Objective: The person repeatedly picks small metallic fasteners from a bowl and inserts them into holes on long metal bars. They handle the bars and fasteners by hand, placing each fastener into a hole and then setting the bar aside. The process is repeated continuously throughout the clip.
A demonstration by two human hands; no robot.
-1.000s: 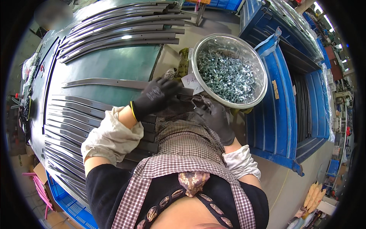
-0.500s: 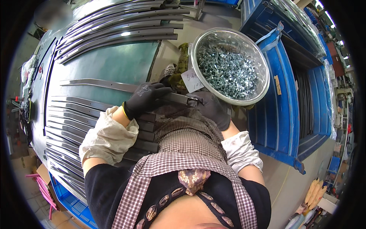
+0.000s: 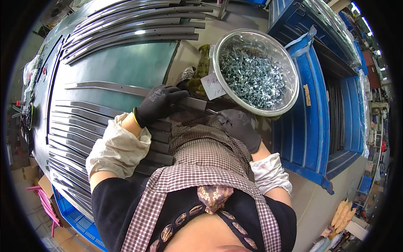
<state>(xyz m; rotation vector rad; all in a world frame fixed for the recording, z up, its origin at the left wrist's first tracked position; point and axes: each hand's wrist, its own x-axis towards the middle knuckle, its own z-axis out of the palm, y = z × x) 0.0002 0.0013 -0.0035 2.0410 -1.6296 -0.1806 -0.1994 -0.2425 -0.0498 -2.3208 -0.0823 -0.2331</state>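
My left hand [image 3: 159,104], in a dark grey glove, is closed round a long, dark, glossy strip [image 3: 110,87]. The strip runs from the green tabletop to a blunt end over my lap. Just right of that end is my right hand [image 3: 240,127], gloved alike, its fingers pinched on a small shiny metal piece [image 3: 212,111]. That piece sits at or very near the strip's end; whether they touch I cannot tell. A clear round tub [image 3: 289,105] full of small silvery metal clips [image 3: 252,77] stands beyond my right hand.
Several similar strips [image 3: 79,126] lie on the table [image 3: 126,67] near my left arm, and another bundle [image 3: 138,29] at its far side. A paper label [image 3: 213,86] is beside the tub. Blue metal bins [image 3: 300,126] stand on the right, a blue crate [image 3: 77,222] at lower left.
My right hand has moved a little right and down, away from the strip. The strip's end and the small metal piece now show between my hands. My left hand keeps its grip.
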